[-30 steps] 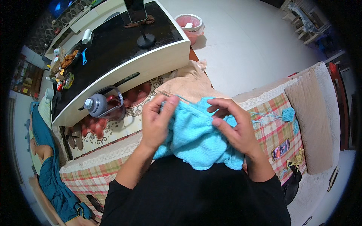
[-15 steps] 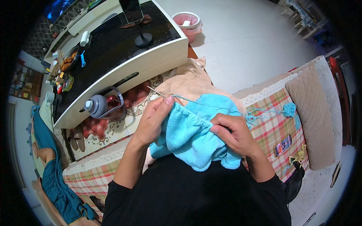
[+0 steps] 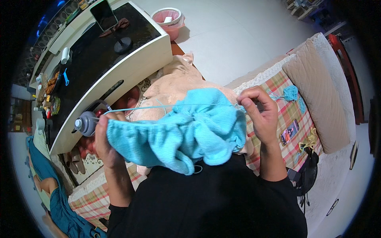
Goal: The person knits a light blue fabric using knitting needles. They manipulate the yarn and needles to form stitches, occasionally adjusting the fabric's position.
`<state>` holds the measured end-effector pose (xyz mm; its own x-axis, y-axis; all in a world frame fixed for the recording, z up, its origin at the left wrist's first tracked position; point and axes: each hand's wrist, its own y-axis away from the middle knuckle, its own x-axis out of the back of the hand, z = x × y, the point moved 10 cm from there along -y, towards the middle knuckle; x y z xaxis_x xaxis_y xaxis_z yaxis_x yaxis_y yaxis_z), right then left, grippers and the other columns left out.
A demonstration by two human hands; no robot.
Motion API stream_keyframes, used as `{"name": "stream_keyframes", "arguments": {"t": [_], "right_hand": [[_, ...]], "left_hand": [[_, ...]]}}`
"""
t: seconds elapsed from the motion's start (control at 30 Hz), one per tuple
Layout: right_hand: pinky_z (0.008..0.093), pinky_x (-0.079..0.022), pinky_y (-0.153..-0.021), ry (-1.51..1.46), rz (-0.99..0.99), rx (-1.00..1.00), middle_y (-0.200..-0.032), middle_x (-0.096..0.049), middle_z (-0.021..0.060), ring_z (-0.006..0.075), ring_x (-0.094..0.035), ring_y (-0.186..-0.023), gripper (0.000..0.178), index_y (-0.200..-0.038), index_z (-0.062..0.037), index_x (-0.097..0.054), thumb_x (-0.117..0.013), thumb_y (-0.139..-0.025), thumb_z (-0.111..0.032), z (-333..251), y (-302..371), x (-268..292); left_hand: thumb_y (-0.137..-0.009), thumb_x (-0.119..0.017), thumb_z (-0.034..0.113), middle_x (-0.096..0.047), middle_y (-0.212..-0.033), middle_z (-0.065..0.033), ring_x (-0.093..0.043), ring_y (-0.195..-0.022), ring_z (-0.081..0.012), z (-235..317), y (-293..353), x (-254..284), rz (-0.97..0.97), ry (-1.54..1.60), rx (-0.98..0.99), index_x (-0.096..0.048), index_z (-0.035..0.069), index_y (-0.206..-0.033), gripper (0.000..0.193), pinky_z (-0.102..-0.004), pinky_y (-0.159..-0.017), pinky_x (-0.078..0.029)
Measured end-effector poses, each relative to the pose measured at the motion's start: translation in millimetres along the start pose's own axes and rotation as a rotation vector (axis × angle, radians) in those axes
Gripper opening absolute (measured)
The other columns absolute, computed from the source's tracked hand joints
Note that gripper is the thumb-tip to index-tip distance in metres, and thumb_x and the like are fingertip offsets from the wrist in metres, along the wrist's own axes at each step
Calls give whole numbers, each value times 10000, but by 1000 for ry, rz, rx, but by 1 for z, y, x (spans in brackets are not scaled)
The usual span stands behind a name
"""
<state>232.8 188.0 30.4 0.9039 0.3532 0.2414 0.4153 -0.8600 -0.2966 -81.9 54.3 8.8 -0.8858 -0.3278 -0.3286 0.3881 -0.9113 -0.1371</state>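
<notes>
Turquoise knitting (image 3: 174, 135) hangs bunched in front of my black shirt. My left hand (image 3: 104, 144) grips its gathered upper left edge, and a thin knitting needle tip (image 3: 95, 118) pokes out there. A taut strand of turquoise yarn (image 3: 158, 107) stretches across the top of the knitting towards my right hand (image 3: 261, 115). My right hand's thumb and forefinger are pinched together at that strand's right end; whether a needle is also between them is too small to tell. Below the knitting, a small pale cable loop (image 3: 197, 169) shows against the shirt.
A peach blanket (image 3: 174, 83) lies beyond the knitting. Left stands a black-topped table (image 3: 99, 55) with a phone on a stand (image 3: 104, 16); a grey jug (image 3: 85, 123) is beside it. On the plaid sofa cover (image 3: 266, 154) lie a phone (image 3: 289, 131) and turquoise yarn (image 3: 290, 93). Another person's legs (image 3: 49, 185) are at left.
My hands have spread apart, left hand leftward and right hand up and rightward, off the fabric. The knitting is stretched wider, and the yarn is drawn taut. The whole view has shifted.
</notes>
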Motion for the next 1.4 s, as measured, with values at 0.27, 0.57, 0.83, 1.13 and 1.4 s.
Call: {"name": "stream_keyframes", "arguments": {"t": [0.27,0.57,0.83,1.13,1.4], "right_hand": [[277,-462,-595,215,-231,-107,-756,-641,33,115,-591,-676,77,-830,-57,-720,-764,-817,-119,10,24,-22],[356,-512,-654,316,-131,264,-848,-663,73,257,-649,-764,83,-883,-60,-688,-722,-826,-110,-24,20,-53],[410,-515,-816,220,-793,85,-1009,-673,112,319,-647,-957,253,-1094,-66,-662,-666,-867,-179,9,17,-106],[382,-481,-840,75,-879,11,-980,-638,96,278,-616,-936,264,-1102,-72,-667,-679,-897,-237,16,21,-117],[387,-444,-848,135,-747,226,-927,-623,58,257,-605,-912,161,-913,-74,-641,-689,-866,-221,10,12,-113]], "left_hand": [[-1076,-280,197,-445,-797,-56,-435,-679,-159,-16,11,39,-35,87,-51,-427,63,-868,288,-301,-679,-403],[-1083,-275,270,-470,-749,-47,-431,-640,-146,-23,7,34,-9,85,-48,-423,90,-824,348,-308,-627,-395],[-1055,-319,295,-492,-628,-75,-436,-586,-158,-12,14,26,106,-37,-43,-454,70,-681,457,-301,-564,-363],[-1052,-320,254,-450,-630,-59,-445,-598,-166,-16,17,27,134,-39,-52,-444,63,-671,444,-308,-590,-350],[-1049,-337,257,-474,-644,-81,-453,-608,-176,-22,16,28,156,-57,-22,-468,44,-693,435,-309,-604,-384]]}}
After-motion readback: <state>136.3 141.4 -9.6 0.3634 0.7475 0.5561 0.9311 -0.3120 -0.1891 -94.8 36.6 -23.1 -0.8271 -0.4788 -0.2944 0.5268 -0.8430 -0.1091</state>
